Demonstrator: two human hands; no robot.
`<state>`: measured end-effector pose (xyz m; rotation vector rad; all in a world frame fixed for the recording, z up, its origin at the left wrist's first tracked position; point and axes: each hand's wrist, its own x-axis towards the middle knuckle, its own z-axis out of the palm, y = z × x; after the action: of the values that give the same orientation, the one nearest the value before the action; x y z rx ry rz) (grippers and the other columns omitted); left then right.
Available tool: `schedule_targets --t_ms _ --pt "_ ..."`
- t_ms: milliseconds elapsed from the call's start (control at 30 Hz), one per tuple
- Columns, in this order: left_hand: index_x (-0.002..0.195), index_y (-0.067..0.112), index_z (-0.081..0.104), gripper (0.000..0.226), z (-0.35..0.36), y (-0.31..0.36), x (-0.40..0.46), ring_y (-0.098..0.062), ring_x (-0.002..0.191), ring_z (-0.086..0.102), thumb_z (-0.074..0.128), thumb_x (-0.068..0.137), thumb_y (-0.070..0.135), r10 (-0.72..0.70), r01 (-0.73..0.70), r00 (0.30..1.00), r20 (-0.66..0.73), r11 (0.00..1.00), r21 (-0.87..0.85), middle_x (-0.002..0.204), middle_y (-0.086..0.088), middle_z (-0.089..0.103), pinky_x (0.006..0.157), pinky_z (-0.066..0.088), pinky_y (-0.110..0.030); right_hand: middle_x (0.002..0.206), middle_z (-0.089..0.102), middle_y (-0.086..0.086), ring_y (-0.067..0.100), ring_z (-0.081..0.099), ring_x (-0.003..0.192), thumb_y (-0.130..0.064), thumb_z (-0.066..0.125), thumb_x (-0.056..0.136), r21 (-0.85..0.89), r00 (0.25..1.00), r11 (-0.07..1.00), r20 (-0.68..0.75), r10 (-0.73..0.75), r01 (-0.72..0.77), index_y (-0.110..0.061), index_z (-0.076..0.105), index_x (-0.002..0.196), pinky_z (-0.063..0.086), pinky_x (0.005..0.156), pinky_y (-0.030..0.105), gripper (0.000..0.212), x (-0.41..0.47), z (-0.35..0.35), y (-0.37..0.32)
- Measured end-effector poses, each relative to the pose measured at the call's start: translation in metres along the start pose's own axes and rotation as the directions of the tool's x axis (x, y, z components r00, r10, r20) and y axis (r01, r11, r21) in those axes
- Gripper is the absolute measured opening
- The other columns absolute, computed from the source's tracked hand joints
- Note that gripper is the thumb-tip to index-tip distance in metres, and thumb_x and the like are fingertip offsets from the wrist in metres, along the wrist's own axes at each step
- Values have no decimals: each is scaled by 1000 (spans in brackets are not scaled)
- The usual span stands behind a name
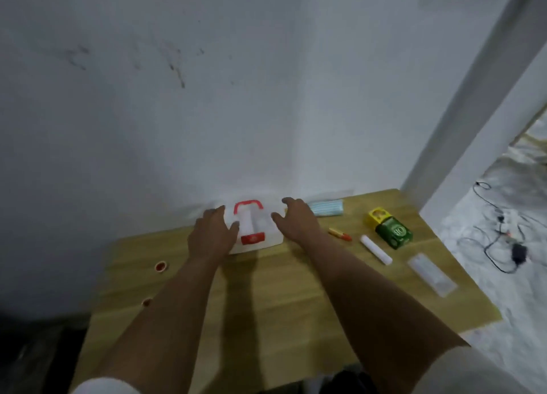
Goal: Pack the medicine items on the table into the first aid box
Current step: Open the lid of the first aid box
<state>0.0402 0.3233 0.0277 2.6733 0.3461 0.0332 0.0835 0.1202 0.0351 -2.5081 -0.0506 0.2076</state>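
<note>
A white first aid box with a red handle and red latch sits shut at the table's far edge by the wall. My left hand rests on its left side and my right hand on its right side, fingers spread. To the right lie a pale blue mask pack, a small orange-yellow tube, a white roll, a green and yellow carton and a clear flat packet.
The wooden table stands against a white wall. Two small red caps lie near its left edge. A white post rises at the right, with black cables on the floor beyond.
</note>
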Motion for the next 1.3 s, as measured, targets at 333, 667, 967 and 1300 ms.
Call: schedule_targets --t_ms 333,667,967,1300 --pt "166 27 27 77 96 -39 1 -27 153 33 57 101 55 -84 -19 975 -206 889 -457 172 -2 25 117 35 -45 166 18 14 37 38 144 -44 51 102 184 969 976 -239 -67 113 -18 18 162 38 113 47 73 -11 110 33" --pt "163 27 35 81 84 -73 -105 -32 148 41 61 95 63 -42 -44 979 -199 911 -411 168 -6 35 112 40 -47 155 32 23 39 52 131 -44 52 100 28 986 993 -126 -111 116 -9 30 154 45 102 42 68 -119 103 29" --pt "164 25 33 84 80 -76 -152 -31 152 35 61 95 64 45 -105 978 -202 949 -298 169 -5 32 115 37 -49 157 42 9 29 39 145 -36 62 95 -320 786 840 -317 -531 438 -24 49 147 46 110 49 55 -167 124 66" --pt "166 26 27 82 99 -78 -154 -29 156 29 60 98 58 68 -151 970 -233 921 -359 173 0 22 118 33 -50 154 38 9 35 30 146 -42 86 73 -552 816 769 -251 -521 322 -24 37 143 48 103 54 88 -170 142 69"
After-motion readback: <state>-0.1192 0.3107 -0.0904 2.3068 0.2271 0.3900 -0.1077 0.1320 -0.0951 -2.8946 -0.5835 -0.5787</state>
